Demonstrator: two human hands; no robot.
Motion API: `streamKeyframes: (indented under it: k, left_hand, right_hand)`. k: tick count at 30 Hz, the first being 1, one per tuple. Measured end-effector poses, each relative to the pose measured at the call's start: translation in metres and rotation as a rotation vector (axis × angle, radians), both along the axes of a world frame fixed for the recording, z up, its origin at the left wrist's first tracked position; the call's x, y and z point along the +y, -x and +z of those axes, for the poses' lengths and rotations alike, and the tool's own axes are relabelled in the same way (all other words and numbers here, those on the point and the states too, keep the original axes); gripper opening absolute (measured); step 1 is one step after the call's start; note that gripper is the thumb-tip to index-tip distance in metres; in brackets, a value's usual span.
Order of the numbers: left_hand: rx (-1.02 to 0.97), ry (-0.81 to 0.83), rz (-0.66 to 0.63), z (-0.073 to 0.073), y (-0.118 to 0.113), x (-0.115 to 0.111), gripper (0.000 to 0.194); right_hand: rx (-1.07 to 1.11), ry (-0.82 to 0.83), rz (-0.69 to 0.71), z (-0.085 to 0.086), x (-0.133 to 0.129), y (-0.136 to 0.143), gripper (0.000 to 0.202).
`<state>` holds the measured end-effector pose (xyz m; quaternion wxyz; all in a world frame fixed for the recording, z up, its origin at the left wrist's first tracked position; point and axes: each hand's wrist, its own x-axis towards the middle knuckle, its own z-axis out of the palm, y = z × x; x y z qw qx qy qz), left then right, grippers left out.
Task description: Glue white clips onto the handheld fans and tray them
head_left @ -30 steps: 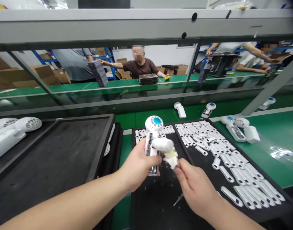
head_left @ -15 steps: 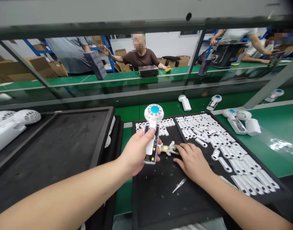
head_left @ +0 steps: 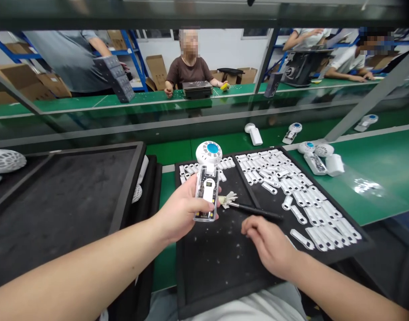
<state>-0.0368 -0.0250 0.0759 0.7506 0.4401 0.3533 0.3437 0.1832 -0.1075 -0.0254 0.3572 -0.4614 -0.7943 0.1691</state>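
Note:
My left hand [head_left: 182,209] grips a white handheld fan [head_left: 208,154] by its clear handle, the round vented head with a blue centre pointing up. Circuitry shows inside the handle, and my thumb presses on a white strip panel [head_left: 208,191] lying along its front. My right hand [head_left: 271,245] is curled low over the black tray [head_left: 211,276], thumb and fingers together; whatever they may hold is hidden. Just beyond it lies a black-handled tool [head_left: 258,211] with a metal shaft, its tip beside a bundle of frayed whitish strips [head_left: 228,199].
Many white strip panels [head_left: 320,209] fill the tray's right side. Several fans rest on the green bench [head_left: 368,151]. At left stands another black tray [head_left: 73,196] with a white fan [head_left: 10,160]. Across the bench, a person in brown [head_left: 189,71] sits among others.
My right hand has drawn back toward me and curled, uncovering the black-handled tool. Tweezers that lay on the tray are out of sight. My left thumb has slid down the strip panel.

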Motion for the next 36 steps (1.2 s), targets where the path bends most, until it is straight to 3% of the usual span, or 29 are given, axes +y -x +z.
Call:
streamKeyframes:
  k: [2,4,9,14,16,22,26,29,31,33,34,36]
  left_hand:
    - [0.066,-0.015,-0.021,-0.001,0.000,-0.002,0.045]
    - [0.145,-0.030,-0.037,-0.002,0.000,-0.003,0.040]
    - [0.318,-0.042,-0.084,-0.003,-0.001,-0.006,0.029]
    - [0.333,-0.100,-0.166,-0.003,-0.003,-0.009,0.033]
    - [0.333,-0.090,-0.177,-0.005,-0.004,-0.010,0.034]
    - [0.195,-0.156,-0.154,-0.013,-0.005,-0.011,0.065]
    - [0.243,-0.151,-0.117,-0.012,-0.005,-0.013,0.058]
    - [0.263,-0.149,-0.072,-0.009,-0.004,-0.013,0.048]
    - [0.284,-0.159,-0.049,-0.008,-0.004,-0.013,0.046]
    - [0.328,-0.184,-0.030,-0.009,-0.005,-0.011,0.046]
    - [0.347,-0.198,-0.030,-0.010,-0.005,-0.011,0.046]
    - [0.368,-0.217,-0.042,-0.012,-0.005,-0.010,0.047]
  right_hand:
    - [0.086,0.056,-0.174,0.018,0.008,0.002,0.014]
    - [0.125,0.057,-0.243,0.033,0.015,0.003,0.016]
    - [0.099,0.027,-0.131,0.056,0.021,0.003,0.017]
    - [0.117,0.037,-0.056,0.075,0.021,0.001,0.016]
    - [0.289,0.121,-0.095,0.082,0.024,0.004,0.016]
    - [1.234,0.379,-0.264,0.085,0.042,0.035,0.022]
    - [1.406,0.395,-0.269,0.075,0.049,0.052,0.029]
    - [1.260,0.499,-0.287,0.062,0.049,0.046,0.032]
    - [0.988,0.411,-0.423,0.054,0.045,0.036,0.038]
    - [0.584,0.055,-0.553,0.050,0.040,0.027,0.042]
    - [0.349,-0.151,-0.537,0.051,0.037,0.024,0.040]
    - [-0.086,-0.407,-0.327,0.055,0.034,0.020,0.029]
